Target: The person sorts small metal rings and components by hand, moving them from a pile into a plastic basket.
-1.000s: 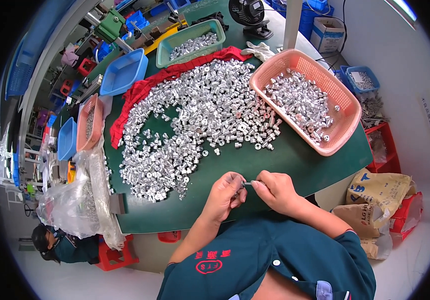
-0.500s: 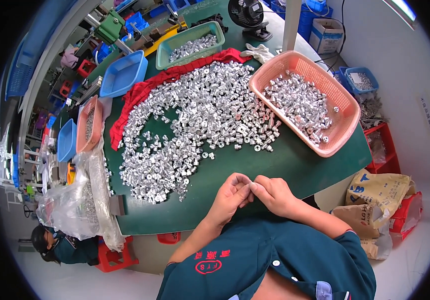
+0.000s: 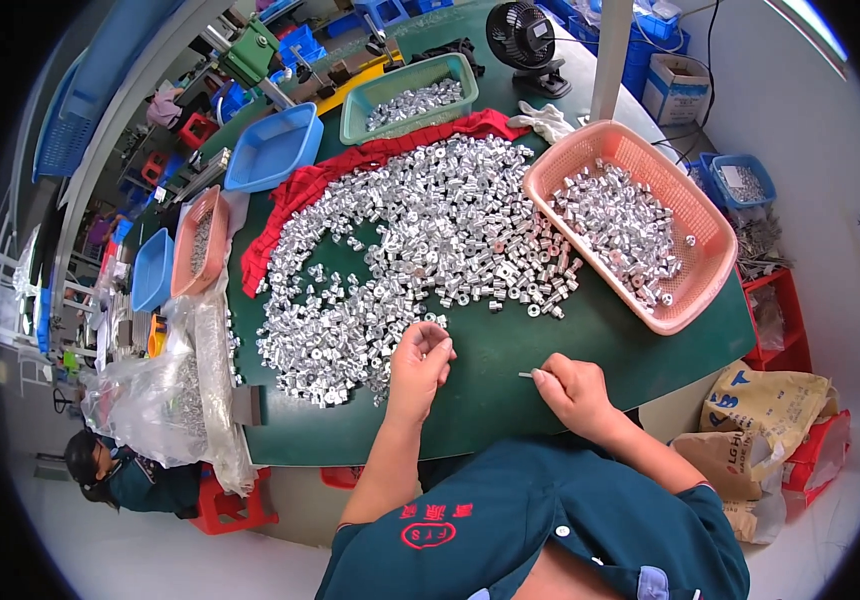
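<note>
A wide heap of small silver metal parts (image 3: 450, 215), many of them short and cylindrical with holes, lies on the green tabletop (image 3: 490, 345). At the heap's near edge is my left hand (image 3: 416, 372), its fingers curled and thumb bent in toward them. Several parts show just beyond its fingertips; whatever lies within the curl is hidden. My right hand (image 3: 577, 394) is apart from the heap, closed in a pinch over the table's near side. A thin, short metal pin (image 3: 526, 375) sticks out leftward from between its thumb and fingers.
A pink basket (image 3: 705, 215) of similar parts stands to the right, a green basket (image 3: 350, 125) of parts behind. A red cloth (image 3: 295, 188) borders the heap. Blue bin (image 3: 275, 150), fan (image 3: 522, 40) and white gloves (image 3: 547, 122) are farther back. Another person (image 3: 140, 475) sits at lower left.
My hands were together in front of me; they have separated. The left has moved left and forward to the heap, the right slightly right, with the pin now showing. The view has shifted slightly.
</note>
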